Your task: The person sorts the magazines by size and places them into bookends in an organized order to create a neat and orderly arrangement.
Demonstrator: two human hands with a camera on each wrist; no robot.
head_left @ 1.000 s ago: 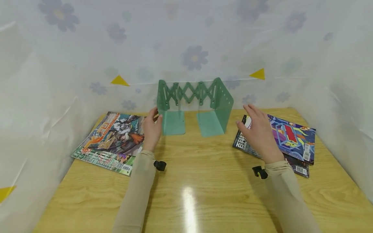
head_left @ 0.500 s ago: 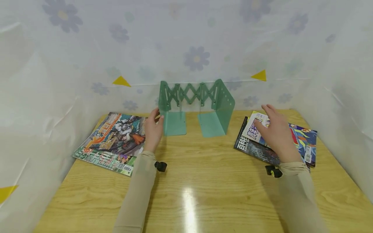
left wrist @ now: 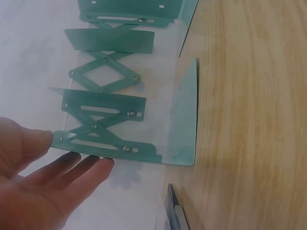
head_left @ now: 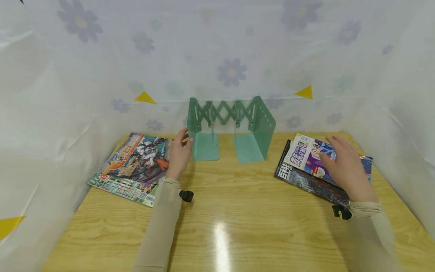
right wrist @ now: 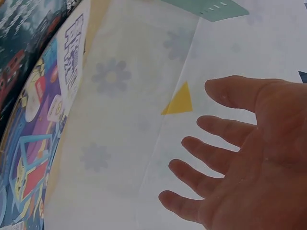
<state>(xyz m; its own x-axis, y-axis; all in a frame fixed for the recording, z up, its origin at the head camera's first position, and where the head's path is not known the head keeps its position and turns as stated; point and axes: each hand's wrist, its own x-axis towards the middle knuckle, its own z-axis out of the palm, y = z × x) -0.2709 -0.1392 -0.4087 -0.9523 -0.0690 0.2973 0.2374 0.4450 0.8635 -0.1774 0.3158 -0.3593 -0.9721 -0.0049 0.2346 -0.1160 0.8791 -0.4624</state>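
A green expandable bookend (head_left: 223, 113) stands against the back wall, its zigzag lattice stretched between two upright end panels. My left hand (head_left: 179, 155) is at its left panel. In the left wrist view, the fingers (left wrist: 88, 184) lie fairly straight along the panel's outer side, with the thumb at its edge. My right hand (head_left: 348, 168) hovers with fingers apart and nothing in them. Beneath it lie a purple-and-blue magazine (head_left: 300, 153) and a dark magazine (head_left: 302, 181). The right hand and sleeve cover part of both.
At the left, an orange-lettered comic magazine (head_left: 136, 158) overlaps a green one (head_left: 125, 189). Everything stands on a wooden table (head_left: 238, 211). A flower-patterned white sheet (head_left: 204, 49) with yellow triangles closes off the back and sides.
My right hand has moved right and a little toward me, from beside the right magazines to above them, uncovering more of the purple one. The left hand stays at the bookend.
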